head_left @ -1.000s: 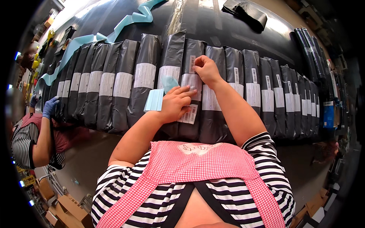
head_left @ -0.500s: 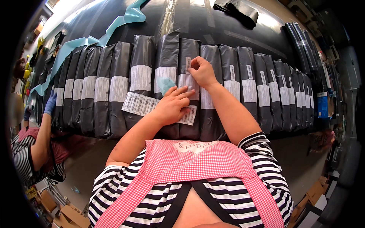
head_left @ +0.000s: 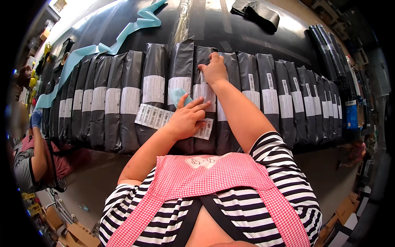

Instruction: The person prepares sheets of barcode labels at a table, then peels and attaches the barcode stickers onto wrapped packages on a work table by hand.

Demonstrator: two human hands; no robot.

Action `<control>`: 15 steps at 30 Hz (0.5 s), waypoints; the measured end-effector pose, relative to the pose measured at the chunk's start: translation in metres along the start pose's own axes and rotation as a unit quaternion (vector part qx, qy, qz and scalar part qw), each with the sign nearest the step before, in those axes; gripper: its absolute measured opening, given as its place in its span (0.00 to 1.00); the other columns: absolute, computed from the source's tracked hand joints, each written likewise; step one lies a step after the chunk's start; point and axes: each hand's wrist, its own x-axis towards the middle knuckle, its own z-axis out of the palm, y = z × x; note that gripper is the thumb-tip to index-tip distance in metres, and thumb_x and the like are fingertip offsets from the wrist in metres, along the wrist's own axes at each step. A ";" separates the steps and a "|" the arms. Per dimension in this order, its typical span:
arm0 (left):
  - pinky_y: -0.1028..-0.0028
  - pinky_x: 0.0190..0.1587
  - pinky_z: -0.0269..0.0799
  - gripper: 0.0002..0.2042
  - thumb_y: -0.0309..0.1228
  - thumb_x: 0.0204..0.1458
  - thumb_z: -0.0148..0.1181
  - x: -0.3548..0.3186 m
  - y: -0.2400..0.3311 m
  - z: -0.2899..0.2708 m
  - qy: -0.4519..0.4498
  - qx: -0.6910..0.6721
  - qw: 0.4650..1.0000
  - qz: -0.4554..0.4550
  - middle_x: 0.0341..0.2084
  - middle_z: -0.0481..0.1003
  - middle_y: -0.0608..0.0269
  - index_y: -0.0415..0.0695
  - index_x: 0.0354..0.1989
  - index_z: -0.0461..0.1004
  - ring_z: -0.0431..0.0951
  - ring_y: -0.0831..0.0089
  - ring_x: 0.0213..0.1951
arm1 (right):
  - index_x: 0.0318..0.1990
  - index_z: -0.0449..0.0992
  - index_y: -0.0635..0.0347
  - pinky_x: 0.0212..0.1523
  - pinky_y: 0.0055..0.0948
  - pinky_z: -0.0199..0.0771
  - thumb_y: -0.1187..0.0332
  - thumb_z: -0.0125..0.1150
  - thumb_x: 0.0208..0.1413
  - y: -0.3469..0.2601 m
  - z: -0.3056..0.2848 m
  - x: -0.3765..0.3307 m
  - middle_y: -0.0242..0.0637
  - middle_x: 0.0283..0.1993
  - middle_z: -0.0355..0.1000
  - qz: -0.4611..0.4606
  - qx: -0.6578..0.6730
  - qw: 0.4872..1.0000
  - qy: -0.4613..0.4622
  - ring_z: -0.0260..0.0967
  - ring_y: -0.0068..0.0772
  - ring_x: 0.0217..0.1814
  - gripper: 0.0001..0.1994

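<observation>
A row of dark grey plastic-wrapped packages (head_left: 132, 70) stands before me, each bearing a white label. My left hand (head_left: 189, 117) lies over the package in front of me, its upper fingers spread on the white label. A sheet of barcode stickers (head_left: 153, 117) is held beneath that hand and sticks out on both sides, with a lower finger bent over it. A pale teal scrap (head_left: 177, 94) lies by the left fingertips. My right hand (head_left: 214, 71) rests higher on the same package, thumb and fingers apart. Just below its thumb sits a narrow barcode sticker (head_left: 202, 78).
Teal ribbon (head_left: 125, 33) trails across the black surface (head_left: 164, 35) behind the row. Folded black plastic (head_left: 259, 14) lies at the back, black rolls (head_left: 325, 43) at the right. At the left is another person in a striped top, with a blue-gloved hand (head_left: 36, 118).
My right hand has moved up the package, away from the barcode sticker. My left hand stays nearly in place. The other person's gloved hand has drawn back to the left.
</observation>
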 end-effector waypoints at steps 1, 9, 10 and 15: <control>0.49 0.71 0.31 0.10 0.37 0.51 0.62 0.001 0.001 0.001 0.004 -0.005 1.000 0.002 0.63 0.66 0.67 0.46 0.29 0.70 0.57 0.65 0.69 | 0.53 0.65 0.59 0.53 0.46 0.70 0.62 0.70 0.48 0.005 0.003 0.005 0.49 0.56 0.64 0.002 0.002 1.000 -0.001 0.70 0.56 0.53 0.27; 0.57 0.62 0.51 0.10 0.37 0.52 0.64 -0.023 -0.001 -0.047 0.211 -0.117 0.963 -0.117 0.28 0.78 0.65 0.45 0.28 0.73 0.77 0.64 0.36 | 0.41 0.73 0.62 0.39 0.19 0.69 0.63 0.66 0.56 0.007 -0.061 -0.087 0.28 0.34 0.73 -0.151 0.399 0.869 -0.250 0.69 0.17 0.36 0.13; 0.60 0.60 0.55 0.11 0.38 0.52 0.64 -0.022 0.001 -0.057 0.201 -0.126 0.963 -0.131 0.25 0.76 0.64 0.44 0.27 0.74 0.76 0.63 0.30 | 0.40 0.73 0.62 0.38 0.19 0.70 0.66 0.65 0.56 0.000 -0.076 -0.105 0.29 0.34 0.73 -0.215 0.315 0.884 -0.270 0.70 0.18 0.35 0.11; 0.64 0.51 0.61 0.14 0.41 0.50 0.66 -0.019 -0.006 -0.059 0.238 -0.122 0.954 -0.135 0.21 0.74 0.63 0.43 0.23 0.73 0.71 0.61 0.25 | 0.39 0.72 0.64 0.36 0.24 0.72 0.76 0.66 0.49 -0.016 -0.076 -0.131 0.36 0.33 0.76 -0.076 0.316 0.911 -0.254 0.73 0.22 0.35 0.11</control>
